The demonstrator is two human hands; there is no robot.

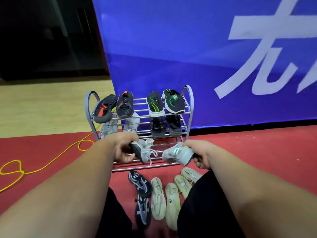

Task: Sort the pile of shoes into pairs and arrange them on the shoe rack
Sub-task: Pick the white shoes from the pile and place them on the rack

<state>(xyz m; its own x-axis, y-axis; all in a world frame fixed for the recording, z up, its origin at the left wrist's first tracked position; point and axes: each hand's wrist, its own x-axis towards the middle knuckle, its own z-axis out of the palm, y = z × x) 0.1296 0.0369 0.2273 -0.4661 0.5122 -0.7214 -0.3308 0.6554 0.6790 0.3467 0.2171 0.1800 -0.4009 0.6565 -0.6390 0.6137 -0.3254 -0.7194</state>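
A person is crouching before a three-tier shoe rack (191, 102) of chrome tube rails and looped grey end frames, gripping one sneaker in each hand at the bottom tier. The left hand (123, 148), fingers curled, is clutching a grey knit sneaker (142, 150) by its dark ribbed sole, with the shoe tilted and its white laces dangling. At 3 o'clock from it, the right hand (200, 153) is closing around the heel of a smooth white sneaker (178, 153) bearing a green mark. Whether either shoe is touching the rails cannot be told.

At 12 o'clock, the top tier is carrying a black-and-red pair (104, 109) on the left and a black pair with green stripes (155, 104) and white soles on the right. The middle tier is bearing a pale grey pair (131, 122) and an all-black pair (157, 127).

At 6 o'clock from the rack, between black-trousered knees, two black-and-white mesh sneakers (139, 183) are lying toe to heel beside four cream sneakers (158, 198) on red carpet (257, 152). A yellow cord (51, 162) is looping at 9 o'clock; a glossy blue banner (188, 48) with white characters is hanging behind.
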